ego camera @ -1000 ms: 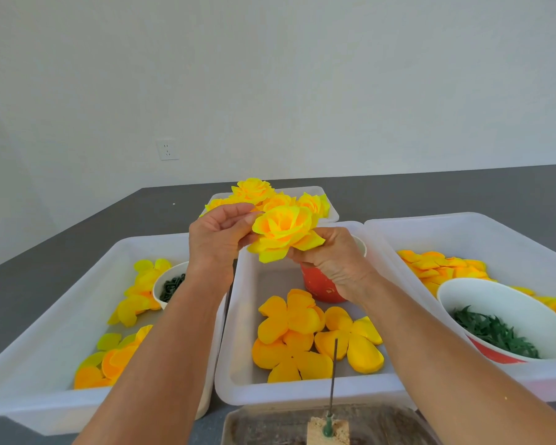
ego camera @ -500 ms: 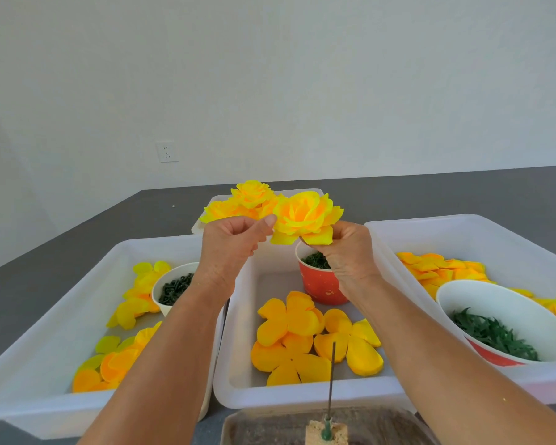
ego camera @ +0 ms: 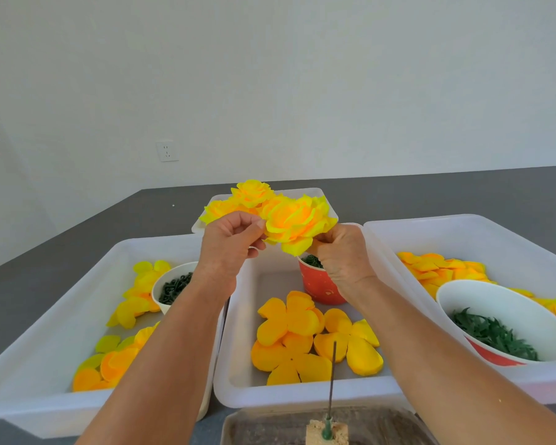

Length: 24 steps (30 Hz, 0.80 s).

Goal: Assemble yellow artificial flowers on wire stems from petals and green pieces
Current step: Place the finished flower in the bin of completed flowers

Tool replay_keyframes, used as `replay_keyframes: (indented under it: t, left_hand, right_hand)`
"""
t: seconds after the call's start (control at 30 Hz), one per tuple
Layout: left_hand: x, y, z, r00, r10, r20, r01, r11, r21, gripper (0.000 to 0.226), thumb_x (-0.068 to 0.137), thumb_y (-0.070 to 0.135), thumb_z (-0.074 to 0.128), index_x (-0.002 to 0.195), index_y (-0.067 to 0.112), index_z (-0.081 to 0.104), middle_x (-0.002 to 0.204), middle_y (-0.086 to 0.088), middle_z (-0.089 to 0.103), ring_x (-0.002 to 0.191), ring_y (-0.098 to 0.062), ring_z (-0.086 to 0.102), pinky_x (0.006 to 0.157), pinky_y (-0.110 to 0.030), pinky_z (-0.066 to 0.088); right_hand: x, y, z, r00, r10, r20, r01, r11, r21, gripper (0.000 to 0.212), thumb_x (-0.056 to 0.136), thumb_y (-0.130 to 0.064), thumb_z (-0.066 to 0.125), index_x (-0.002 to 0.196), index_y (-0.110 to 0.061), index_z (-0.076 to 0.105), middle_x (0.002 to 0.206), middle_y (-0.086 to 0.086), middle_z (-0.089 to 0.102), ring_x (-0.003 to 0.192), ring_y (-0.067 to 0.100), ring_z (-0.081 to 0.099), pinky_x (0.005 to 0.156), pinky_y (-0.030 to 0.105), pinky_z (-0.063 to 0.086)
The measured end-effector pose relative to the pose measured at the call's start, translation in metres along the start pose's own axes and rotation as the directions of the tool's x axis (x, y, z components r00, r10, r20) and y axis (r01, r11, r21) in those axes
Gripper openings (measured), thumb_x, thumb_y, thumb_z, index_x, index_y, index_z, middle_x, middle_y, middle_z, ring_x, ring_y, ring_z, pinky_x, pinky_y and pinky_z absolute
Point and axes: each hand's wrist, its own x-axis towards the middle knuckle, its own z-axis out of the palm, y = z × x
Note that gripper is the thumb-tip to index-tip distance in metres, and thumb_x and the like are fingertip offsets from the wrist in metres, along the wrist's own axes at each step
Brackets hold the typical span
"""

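The assembled yellow flower (ego camera: 294, 224) is held up above the middle white tray (ego camera: 238, 374) — left hand (ego camera: 228, 245) pinches its 9 o'clock edge, right hand (ego camera: 342, 255) fingers curl round its underside at 4 o'clock. Loose petals (ego camera: 305, 342) lie in that tray at 6 o'clock.

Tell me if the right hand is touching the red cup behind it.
Cannot tell. In the head view the right hand pinches the yellow flower and overlaps the red cup, hiding its rim; one view cannot show any gap in depth.
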Motion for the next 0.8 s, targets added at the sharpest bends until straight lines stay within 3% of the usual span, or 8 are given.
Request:
replay_keyframes:
  t: [0.2, 0.3, 0.43, 0.57, 0.63, 0.73, 0.8]
  left_hand:
    - [0.003, -0.002, -0.001, 0.994, -0.065, -0.088, 0.060, 0.997, -0.055, 0.020, 0.093, 0.020, 0.055, 0.081, 0.010, 0.067, 0.057, 0.005, 0.062, 0.049, -0.007, 0.052, 0.048, -0.017, 0.041]
    - [0.002, -0.003, 0.000, 0.994, -0.080, -0.076, 0.078, 0.996, -0.034, 0.023, 0.093, 0.024, 0.056, 0.076, 0.013, 0.066, 0.061, 0.003, 0.065, 0.051, -0.009, 0.054, 0.049, -0.018, 0.042]
    - [0.001, -0.003, 0.003, 0.986, -0.156, -0.060, 0.155, 0.988, -0.023, 0.028, 0.092, 0.037, 0.054, 0.078, 0.016, 0.066, 0.070, 0.002, 0.069, 0.055, -0.009, 0.060, 0.053, -0.021, 0.045]
    - [0.000, -0.003, 0.004, 0.980, -0.200, -0.009, 0.199, 0.980, -0.023, 0.037, 0.092, 0.045, 0.049, 0.088, 0.012, 0.068, 0.077, -0.005, 0.071, 0.061, -0.013, 0.066, 0.059, -0.025, 0.046]
    - [-0.001, -0.002, 0.005, 0.975, -0.221, 0.030, 0.222, 0.974, -0.045, 0.037, 0.091, 0.045, 0.051, 0.091, 0.011, 0.067, 0.078, -0.005, 0.071, 0.062, -0.013, 0.067, 0.058, -0.025, 0.047]
    - [-0.002, -0.003, 0.005, 0.966, -0.249, 0.072, 0.255, 0.961, -0.103, 0.024, 0.088, 0.035, 0.058, 0.090, 0.013, 0.068, 0.074, -0.002, 0.070, 0.061, -0.013, 0.064, 0.058, -0.026, 0.051]
    - [-0.001, -0.003, 0.005, 0.963, -0.259, 0.071, 0.268, 0.950, -0.159, 0.015, 0.090, 0.024, 0.058, 0.090, 0.013, 0.068, 0.077, -0.003, 0.070, 0.066, -0.018, 0.063, 0.064, -0.032, 0.053]
  right_hand:
    - [0.001, -0.001, -0.002, 0.992, 0.116, -0.043, -0.109, 0.986, 0.127, 0.015, 0.070, -0.010, 0.080, 0.083, -0.010, 0.074, 0.084, 0.008, 0.072, 0.086, 0.024, 0.067, 0.087, 0.048, 0.052]
    - [0.000, 0.000, -0.002, 0.996, 0.091, -0.024, -0.089, 0.991, 0.096, 0.010, 0.071, -0.008, 0.079, 0.080, -0.009, 0.074, 0.081, 0.006, 0.072, 0.082, 0.023, 0.067, 0.083, 0.049, 0.053]
    - [-0.001, 0.002, -0.002, 0.996, 0.088, -0.012, -0.086, 0.991, 0.099, 0.016, 0.073, -0.007, 0.078, 0.073, -0.022, 0.072, 0.076, 0.000, 0.071, 0.080, 0.019, 0.067, 0.083, 0.047, 0.054]
    - [-0.002, 0.005, 0.000, 0.991, 0.134, -0.007, -0.132, 0.981, 0.140, 0.013, 0.074, -0.009, 0.078, 0.083, -0.018, 0.074, 0.084, 0.003, 0.073, 0.086, 0.022, 0.068, 0.085, 0.047, 0.054]
    - [-0.002, 0.006, 0.002, 0.989, 0.149, 0.001, -0.148, 0.980, 0.130, 0.014, 0.074, -0.009, 0.078, 0.085, -0.018, 0.075, 0.083, 0.000, 0.073, 0.085, 0.021, 0.068, 0.084, 0.045, 0.054]
    - [-0.004, 0.010, 0.004, 0.993, 0.113, 0.020, -0.114, 0.991, 0.073, 0.030, 0.073, -0.002, 0.077, 0.064, -0.029, 0.067, 0.056, -0.018, 0.064, 0.066, 0.011, 0.062, 0.070, 0.033, 0.050]
    - [-0.003, 0.012, 0.005, 0.997, 0.070, 0.019, -0.070, 0.997, 0.023, 0.038, 0.074, 0.001, 0.075, 0.057, -0.030, 0.060, 0.049, -0.020, 0.057, 0.059, 0.007, 0.053, 0.067, 0.029, 0.044]
